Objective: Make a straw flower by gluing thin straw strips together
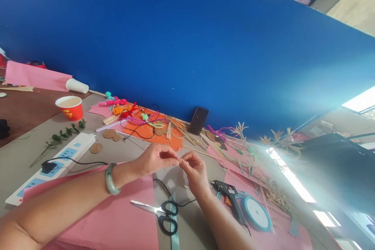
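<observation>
Your left hand (155, 158) and right hand (195, 171): fingertips pinched together on small piece (179, 161), held over grey table (129, 150), beyond scissors (162, 213). Piece too tiny to identify. Risk, as I judge: piece slips and is lost in clutter; glue gun (230, 195) near your right wrist may burn. Glare hides right side.

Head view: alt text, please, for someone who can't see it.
The left hand and right hand pinch something too small to tell above a craft table. Scissors and a glue gun lie close by, before a blue wall.
</observation>
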Demonstrator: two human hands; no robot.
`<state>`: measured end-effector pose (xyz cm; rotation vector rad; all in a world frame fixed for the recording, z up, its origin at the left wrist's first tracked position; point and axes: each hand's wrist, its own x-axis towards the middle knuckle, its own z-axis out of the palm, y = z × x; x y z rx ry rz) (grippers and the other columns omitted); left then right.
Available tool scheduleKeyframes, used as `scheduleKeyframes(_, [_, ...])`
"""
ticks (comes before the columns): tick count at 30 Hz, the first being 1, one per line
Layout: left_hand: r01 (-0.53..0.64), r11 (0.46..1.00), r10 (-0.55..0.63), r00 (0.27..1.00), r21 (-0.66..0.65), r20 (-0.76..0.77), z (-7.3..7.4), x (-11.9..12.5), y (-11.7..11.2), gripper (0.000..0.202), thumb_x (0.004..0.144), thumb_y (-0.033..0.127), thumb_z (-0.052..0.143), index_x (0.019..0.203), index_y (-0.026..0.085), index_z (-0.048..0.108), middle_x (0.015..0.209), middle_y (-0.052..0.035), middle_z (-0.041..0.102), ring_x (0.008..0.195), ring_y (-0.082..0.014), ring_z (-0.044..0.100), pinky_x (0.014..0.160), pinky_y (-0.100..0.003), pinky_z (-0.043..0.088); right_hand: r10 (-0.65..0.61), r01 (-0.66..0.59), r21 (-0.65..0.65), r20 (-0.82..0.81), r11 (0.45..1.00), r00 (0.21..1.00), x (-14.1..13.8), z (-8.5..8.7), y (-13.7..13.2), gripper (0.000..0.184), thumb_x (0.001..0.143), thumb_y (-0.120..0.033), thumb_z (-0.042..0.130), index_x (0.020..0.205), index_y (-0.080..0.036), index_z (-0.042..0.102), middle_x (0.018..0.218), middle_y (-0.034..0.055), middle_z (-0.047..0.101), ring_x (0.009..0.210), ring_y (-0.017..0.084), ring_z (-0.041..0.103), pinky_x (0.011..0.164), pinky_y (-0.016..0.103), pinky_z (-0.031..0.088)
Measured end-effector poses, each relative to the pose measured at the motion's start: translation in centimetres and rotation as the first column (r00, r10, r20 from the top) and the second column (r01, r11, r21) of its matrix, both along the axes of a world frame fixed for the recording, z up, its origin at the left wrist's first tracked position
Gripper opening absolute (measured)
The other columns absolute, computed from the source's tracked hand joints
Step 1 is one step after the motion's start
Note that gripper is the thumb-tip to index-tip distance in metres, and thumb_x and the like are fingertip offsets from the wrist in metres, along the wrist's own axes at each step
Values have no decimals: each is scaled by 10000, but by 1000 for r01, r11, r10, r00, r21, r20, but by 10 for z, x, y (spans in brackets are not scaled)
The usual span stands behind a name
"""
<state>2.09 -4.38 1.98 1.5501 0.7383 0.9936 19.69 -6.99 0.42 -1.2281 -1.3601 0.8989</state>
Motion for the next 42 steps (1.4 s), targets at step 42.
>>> scheduleKeyframes(42, [57, 992, -45, 993, 116, -107, 19, -8, -4, 227, 717, 305, 736, 882, 152, 711, 883, -58, 664, 713, -123, 592, 655, -232, 458, -53, 39, 86, 177, 996, 983, -2, 0, -6, 308, 707, -421, 724, 597, -188, 555, 576, -21, 562, 578, 134, 490, 600, 261, 384])
